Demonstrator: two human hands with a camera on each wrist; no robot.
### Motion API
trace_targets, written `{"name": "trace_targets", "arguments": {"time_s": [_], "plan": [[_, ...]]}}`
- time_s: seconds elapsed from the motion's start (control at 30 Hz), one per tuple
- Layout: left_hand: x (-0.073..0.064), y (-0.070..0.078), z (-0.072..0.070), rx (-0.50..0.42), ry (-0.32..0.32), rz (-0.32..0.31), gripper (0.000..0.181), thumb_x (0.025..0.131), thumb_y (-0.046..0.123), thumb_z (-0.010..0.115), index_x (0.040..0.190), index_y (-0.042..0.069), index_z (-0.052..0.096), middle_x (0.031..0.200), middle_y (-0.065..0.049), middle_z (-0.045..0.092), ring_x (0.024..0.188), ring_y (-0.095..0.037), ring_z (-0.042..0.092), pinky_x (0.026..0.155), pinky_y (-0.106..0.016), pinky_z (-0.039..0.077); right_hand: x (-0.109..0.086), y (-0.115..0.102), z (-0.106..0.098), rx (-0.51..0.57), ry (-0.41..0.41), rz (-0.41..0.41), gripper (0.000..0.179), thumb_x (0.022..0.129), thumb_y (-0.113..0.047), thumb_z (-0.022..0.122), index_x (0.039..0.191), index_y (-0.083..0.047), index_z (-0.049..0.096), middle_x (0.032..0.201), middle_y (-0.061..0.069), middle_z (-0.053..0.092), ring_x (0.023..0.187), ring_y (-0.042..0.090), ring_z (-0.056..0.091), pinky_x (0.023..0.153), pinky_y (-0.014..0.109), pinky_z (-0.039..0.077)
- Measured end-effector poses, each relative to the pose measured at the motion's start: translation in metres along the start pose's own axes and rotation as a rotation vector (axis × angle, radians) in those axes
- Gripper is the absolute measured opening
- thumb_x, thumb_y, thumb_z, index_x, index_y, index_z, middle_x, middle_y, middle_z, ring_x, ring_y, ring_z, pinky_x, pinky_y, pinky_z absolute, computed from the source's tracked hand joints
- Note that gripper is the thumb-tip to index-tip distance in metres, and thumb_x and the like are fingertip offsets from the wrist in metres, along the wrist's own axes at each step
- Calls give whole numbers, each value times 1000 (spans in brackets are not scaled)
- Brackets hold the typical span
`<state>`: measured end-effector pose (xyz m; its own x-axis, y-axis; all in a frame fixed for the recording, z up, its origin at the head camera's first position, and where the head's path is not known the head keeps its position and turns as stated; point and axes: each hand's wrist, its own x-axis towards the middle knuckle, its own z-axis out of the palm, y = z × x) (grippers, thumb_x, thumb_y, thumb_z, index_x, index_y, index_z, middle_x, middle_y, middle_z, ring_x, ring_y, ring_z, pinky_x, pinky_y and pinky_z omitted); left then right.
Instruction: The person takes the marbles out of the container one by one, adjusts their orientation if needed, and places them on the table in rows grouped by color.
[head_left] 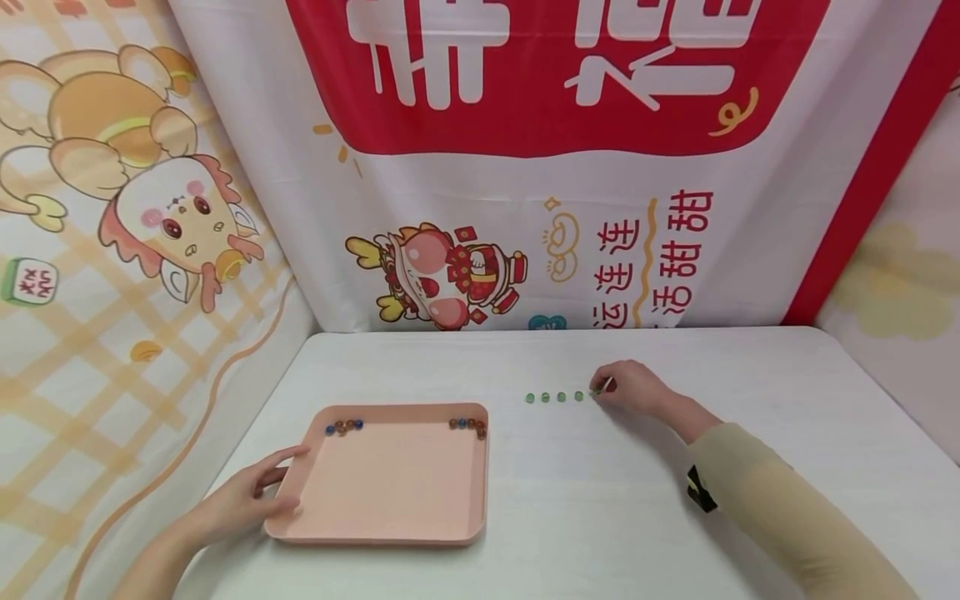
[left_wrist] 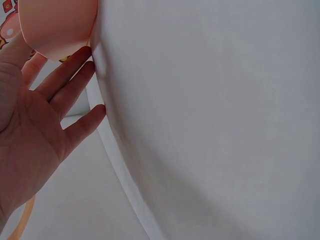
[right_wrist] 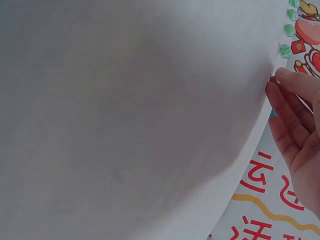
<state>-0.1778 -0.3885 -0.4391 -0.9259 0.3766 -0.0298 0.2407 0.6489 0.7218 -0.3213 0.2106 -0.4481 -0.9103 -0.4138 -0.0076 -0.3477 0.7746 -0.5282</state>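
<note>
A small round green bead, glass by its look, [head_left: 596,391] shows in part at the fingertips of the right hand [head_left: 633,390], at the right end of a straight row of four clear-green glassy marbles [head_left: 562,397] on the white, smooth-covered table [head_left: 600,517]. The row's long axis runs left to right in the head view, straight toward those fingertips, so the four lie to their left, the nearest just beside them. The right thumb and forefinger meet in what looks like a pinch on the bead, though the fingers mostly cover it; the right wrist view shows the other fingers loosely bent. Left of the row and nearer the person sits a pale-pink rectangular tray, plastic by its look [head_left: 397,483], with blue and brown glassy balls [head_left: 350,425] gathered in its far left and far right corners. The left hand [head_left: 243,500], well apart from the row, touches the tray's left side, its fingers spread and nearly straight.
</note>
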Motion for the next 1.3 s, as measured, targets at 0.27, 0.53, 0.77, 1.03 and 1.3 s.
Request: {"name": "trace_targets", "arguments": {"time_s": [0.27,0.53,0.77,1.03,1.3], "plan": [[-1,-1,0,-21,-7,25,70,88,22,73,146,4,38,136,-31,48,114,7,47,86,-18,42,1,0,2,-39,2,10,13,85,-6,74,94,-15,71,87,-4,65,79,15,56,77,36,47],[-1,1,0,-20,-9,11,70,89,23,73,147,5,38,135,-30,49,114,7,47,86,-18,42,2,0,3,-63,8,-18,13,84,-4,74,93,-13,71,85,-4,64,77,15,55,75,36,47],[-1,3,1,-24,-5,31,70,89,21,73,146,2,38,136,-33,47,114,7,47,86,-19,44,1,-3,2,-47,4,-28,14,84,-3,74,95,-11,71,86,-3,64,77,15,54,74,36,46],[1,3,1,-7,-4,62,69,89,19,72,145,1,38,134,-34,48,114,2,50,85,-19,44,-3,-1,-1,-30,2,-8,20,83,-6,76,102,-10,70,93,-2,65,80,15,56,74,35,47],[0,0,1,-25,-8,84,68,89,19,72,145,0,38,133,-35,48,113,5,49,84,-20,46,-9,-20,-11,-31,52,-81,24,85,-10,76,108,-8,70,100,3,67,85,16,58,75,35,48]]}}
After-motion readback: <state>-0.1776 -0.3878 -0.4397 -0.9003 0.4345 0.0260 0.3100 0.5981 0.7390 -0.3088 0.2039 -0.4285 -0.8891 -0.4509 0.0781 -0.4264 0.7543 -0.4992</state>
